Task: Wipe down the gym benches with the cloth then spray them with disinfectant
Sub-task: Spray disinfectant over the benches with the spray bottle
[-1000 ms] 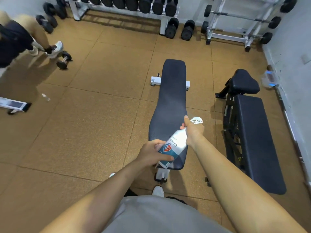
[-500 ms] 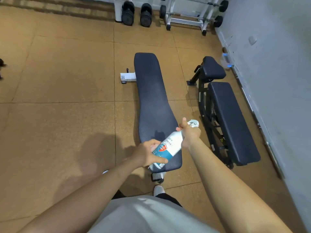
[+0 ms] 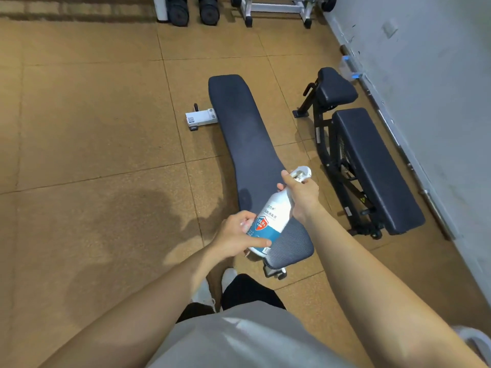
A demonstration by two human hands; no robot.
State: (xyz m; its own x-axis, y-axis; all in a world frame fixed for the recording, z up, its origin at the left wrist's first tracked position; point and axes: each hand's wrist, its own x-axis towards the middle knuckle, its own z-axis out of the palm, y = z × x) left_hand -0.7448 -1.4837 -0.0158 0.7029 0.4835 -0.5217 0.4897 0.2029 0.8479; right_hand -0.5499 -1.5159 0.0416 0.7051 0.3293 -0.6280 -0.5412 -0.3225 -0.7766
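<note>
A white disinfectant spray bottle (image 3: 275, 217) with a blue and red label is held over the near end of a long dark flat bench (image 3: 244, 134). My left hand (image 3: 236, 237) grips the bottle's base. Round its neck just below the white spray head (image 3: 303, 171) is my right hand (image 3: 301, 193), with the head pointing away along the bench. A second dark bench (image 3: 372, 166) on a black frame, with a small separate pad (image 3: 335, 88), stands to the right near the wall. No cloth is in view.
The floor is brown tiled rubber. A white bench foot (image 3: 200, 118) sticks out left of the flat bench. Dumbbells (image 3: 194, 10) and a white rack (image 3: 276, 7) line the far wall. A barbell (image 3: 398, 139) lies along the grey wall at right. My shoes (image 3: 212, 288) are below.
The view has swung down and left, so the benches sit further right and nearer. Both hands keep the same hold on the bottle over the bench end.
</note>
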